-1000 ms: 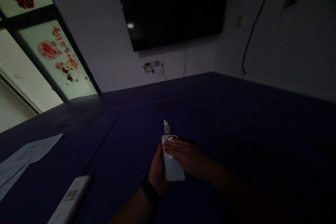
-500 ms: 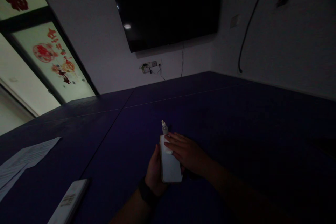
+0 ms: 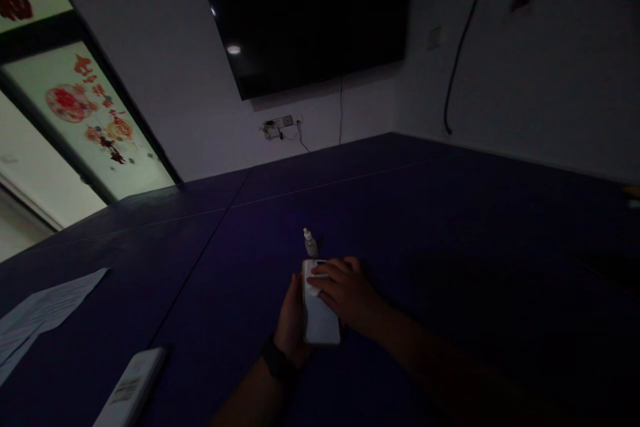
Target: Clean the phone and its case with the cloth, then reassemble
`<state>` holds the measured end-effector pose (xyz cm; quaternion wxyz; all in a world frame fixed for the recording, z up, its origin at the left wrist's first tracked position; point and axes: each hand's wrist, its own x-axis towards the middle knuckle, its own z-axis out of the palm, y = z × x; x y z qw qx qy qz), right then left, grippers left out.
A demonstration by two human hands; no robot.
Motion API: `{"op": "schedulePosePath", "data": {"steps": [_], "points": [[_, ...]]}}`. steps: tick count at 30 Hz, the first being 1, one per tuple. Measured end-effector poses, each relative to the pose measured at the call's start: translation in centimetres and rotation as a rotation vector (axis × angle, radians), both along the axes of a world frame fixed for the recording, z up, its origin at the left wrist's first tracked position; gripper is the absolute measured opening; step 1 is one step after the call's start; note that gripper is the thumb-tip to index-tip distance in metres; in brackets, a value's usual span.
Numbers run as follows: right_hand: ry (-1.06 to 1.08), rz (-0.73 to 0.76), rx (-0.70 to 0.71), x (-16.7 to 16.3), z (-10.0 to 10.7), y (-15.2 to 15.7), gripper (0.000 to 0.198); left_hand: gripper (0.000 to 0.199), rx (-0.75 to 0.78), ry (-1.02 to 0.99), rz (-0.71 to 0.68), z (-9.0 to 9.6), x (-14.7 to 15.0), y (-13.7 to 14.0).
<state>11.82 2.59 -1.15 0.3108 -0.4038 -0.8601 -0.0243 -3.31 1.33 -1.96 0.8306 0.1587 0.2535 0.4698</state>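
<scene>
Well to the left of the phone [image 3: 321, 323], printed sheets [image 3: 53, 303] lie on the dark blue counter [image 3: 225, 293], partly cut off at the picture's edge. Closer to the phone, on its left and nearer the wearer, a long white box [image 3: 131, 383] lies slantwise. Right at the phone's left edge is the left hand [image 3: 291, 320], with a dark band [image 3: 277, 359] around its wrist; its fingers curl about that edge, the thumb along the side, so the phone is gripped there, above the counter. Just beyond the phone's far end stands a small bottle [image 3: 311, 245] with a white tip. The phone's pale face points up; it looks light, stiff and flat, probably slick and easily scratched or cracked if dropped, so the cased long edges seem the best place to hold it, leaving the face free. Near its far end sits a white wad [image 3: 314, 291], likely soft and almost weightless, best kept under flat fingertips. Over the wad, coming from the phone's right, is the right hand [image 3: 345, 293]: its fingers lie extended across the wad and the phone's face, and the gloom hides whether they also pinch the wad
</scene>
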Motion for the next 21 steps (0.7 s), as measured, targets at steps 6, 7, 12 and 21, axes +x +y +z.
{"op": "schedulePosePath", "data": {"steps": [6, 7, 12, 21], "points": [[-0.037, 0.088, -0.006, 0.2, -0.6, 0.3, 0.034, 0.047, -0.038, -0.032, 0.022, -0.7, -0.2, 0.5], [-0.028, 0.063, -0.005, 0.3, -0.5, 0.4, 0.034, 0.048, -0.025, -0.024, 0.024, -0.8, -0.2, 0.6], [0.000, 0.035, 0.050, -0.1, -0.7, 0.7, 0.041, 0.043, 0.041, 0.004, 0.060, -1.6, -0.6, 0.9], [-0.043, 0.181, 0.149, 0.8, -1.7, 1.7, 0.035, 0.055, 0.050, -0.014, -0.018, -1.9, -0.9, 0.9]]}}
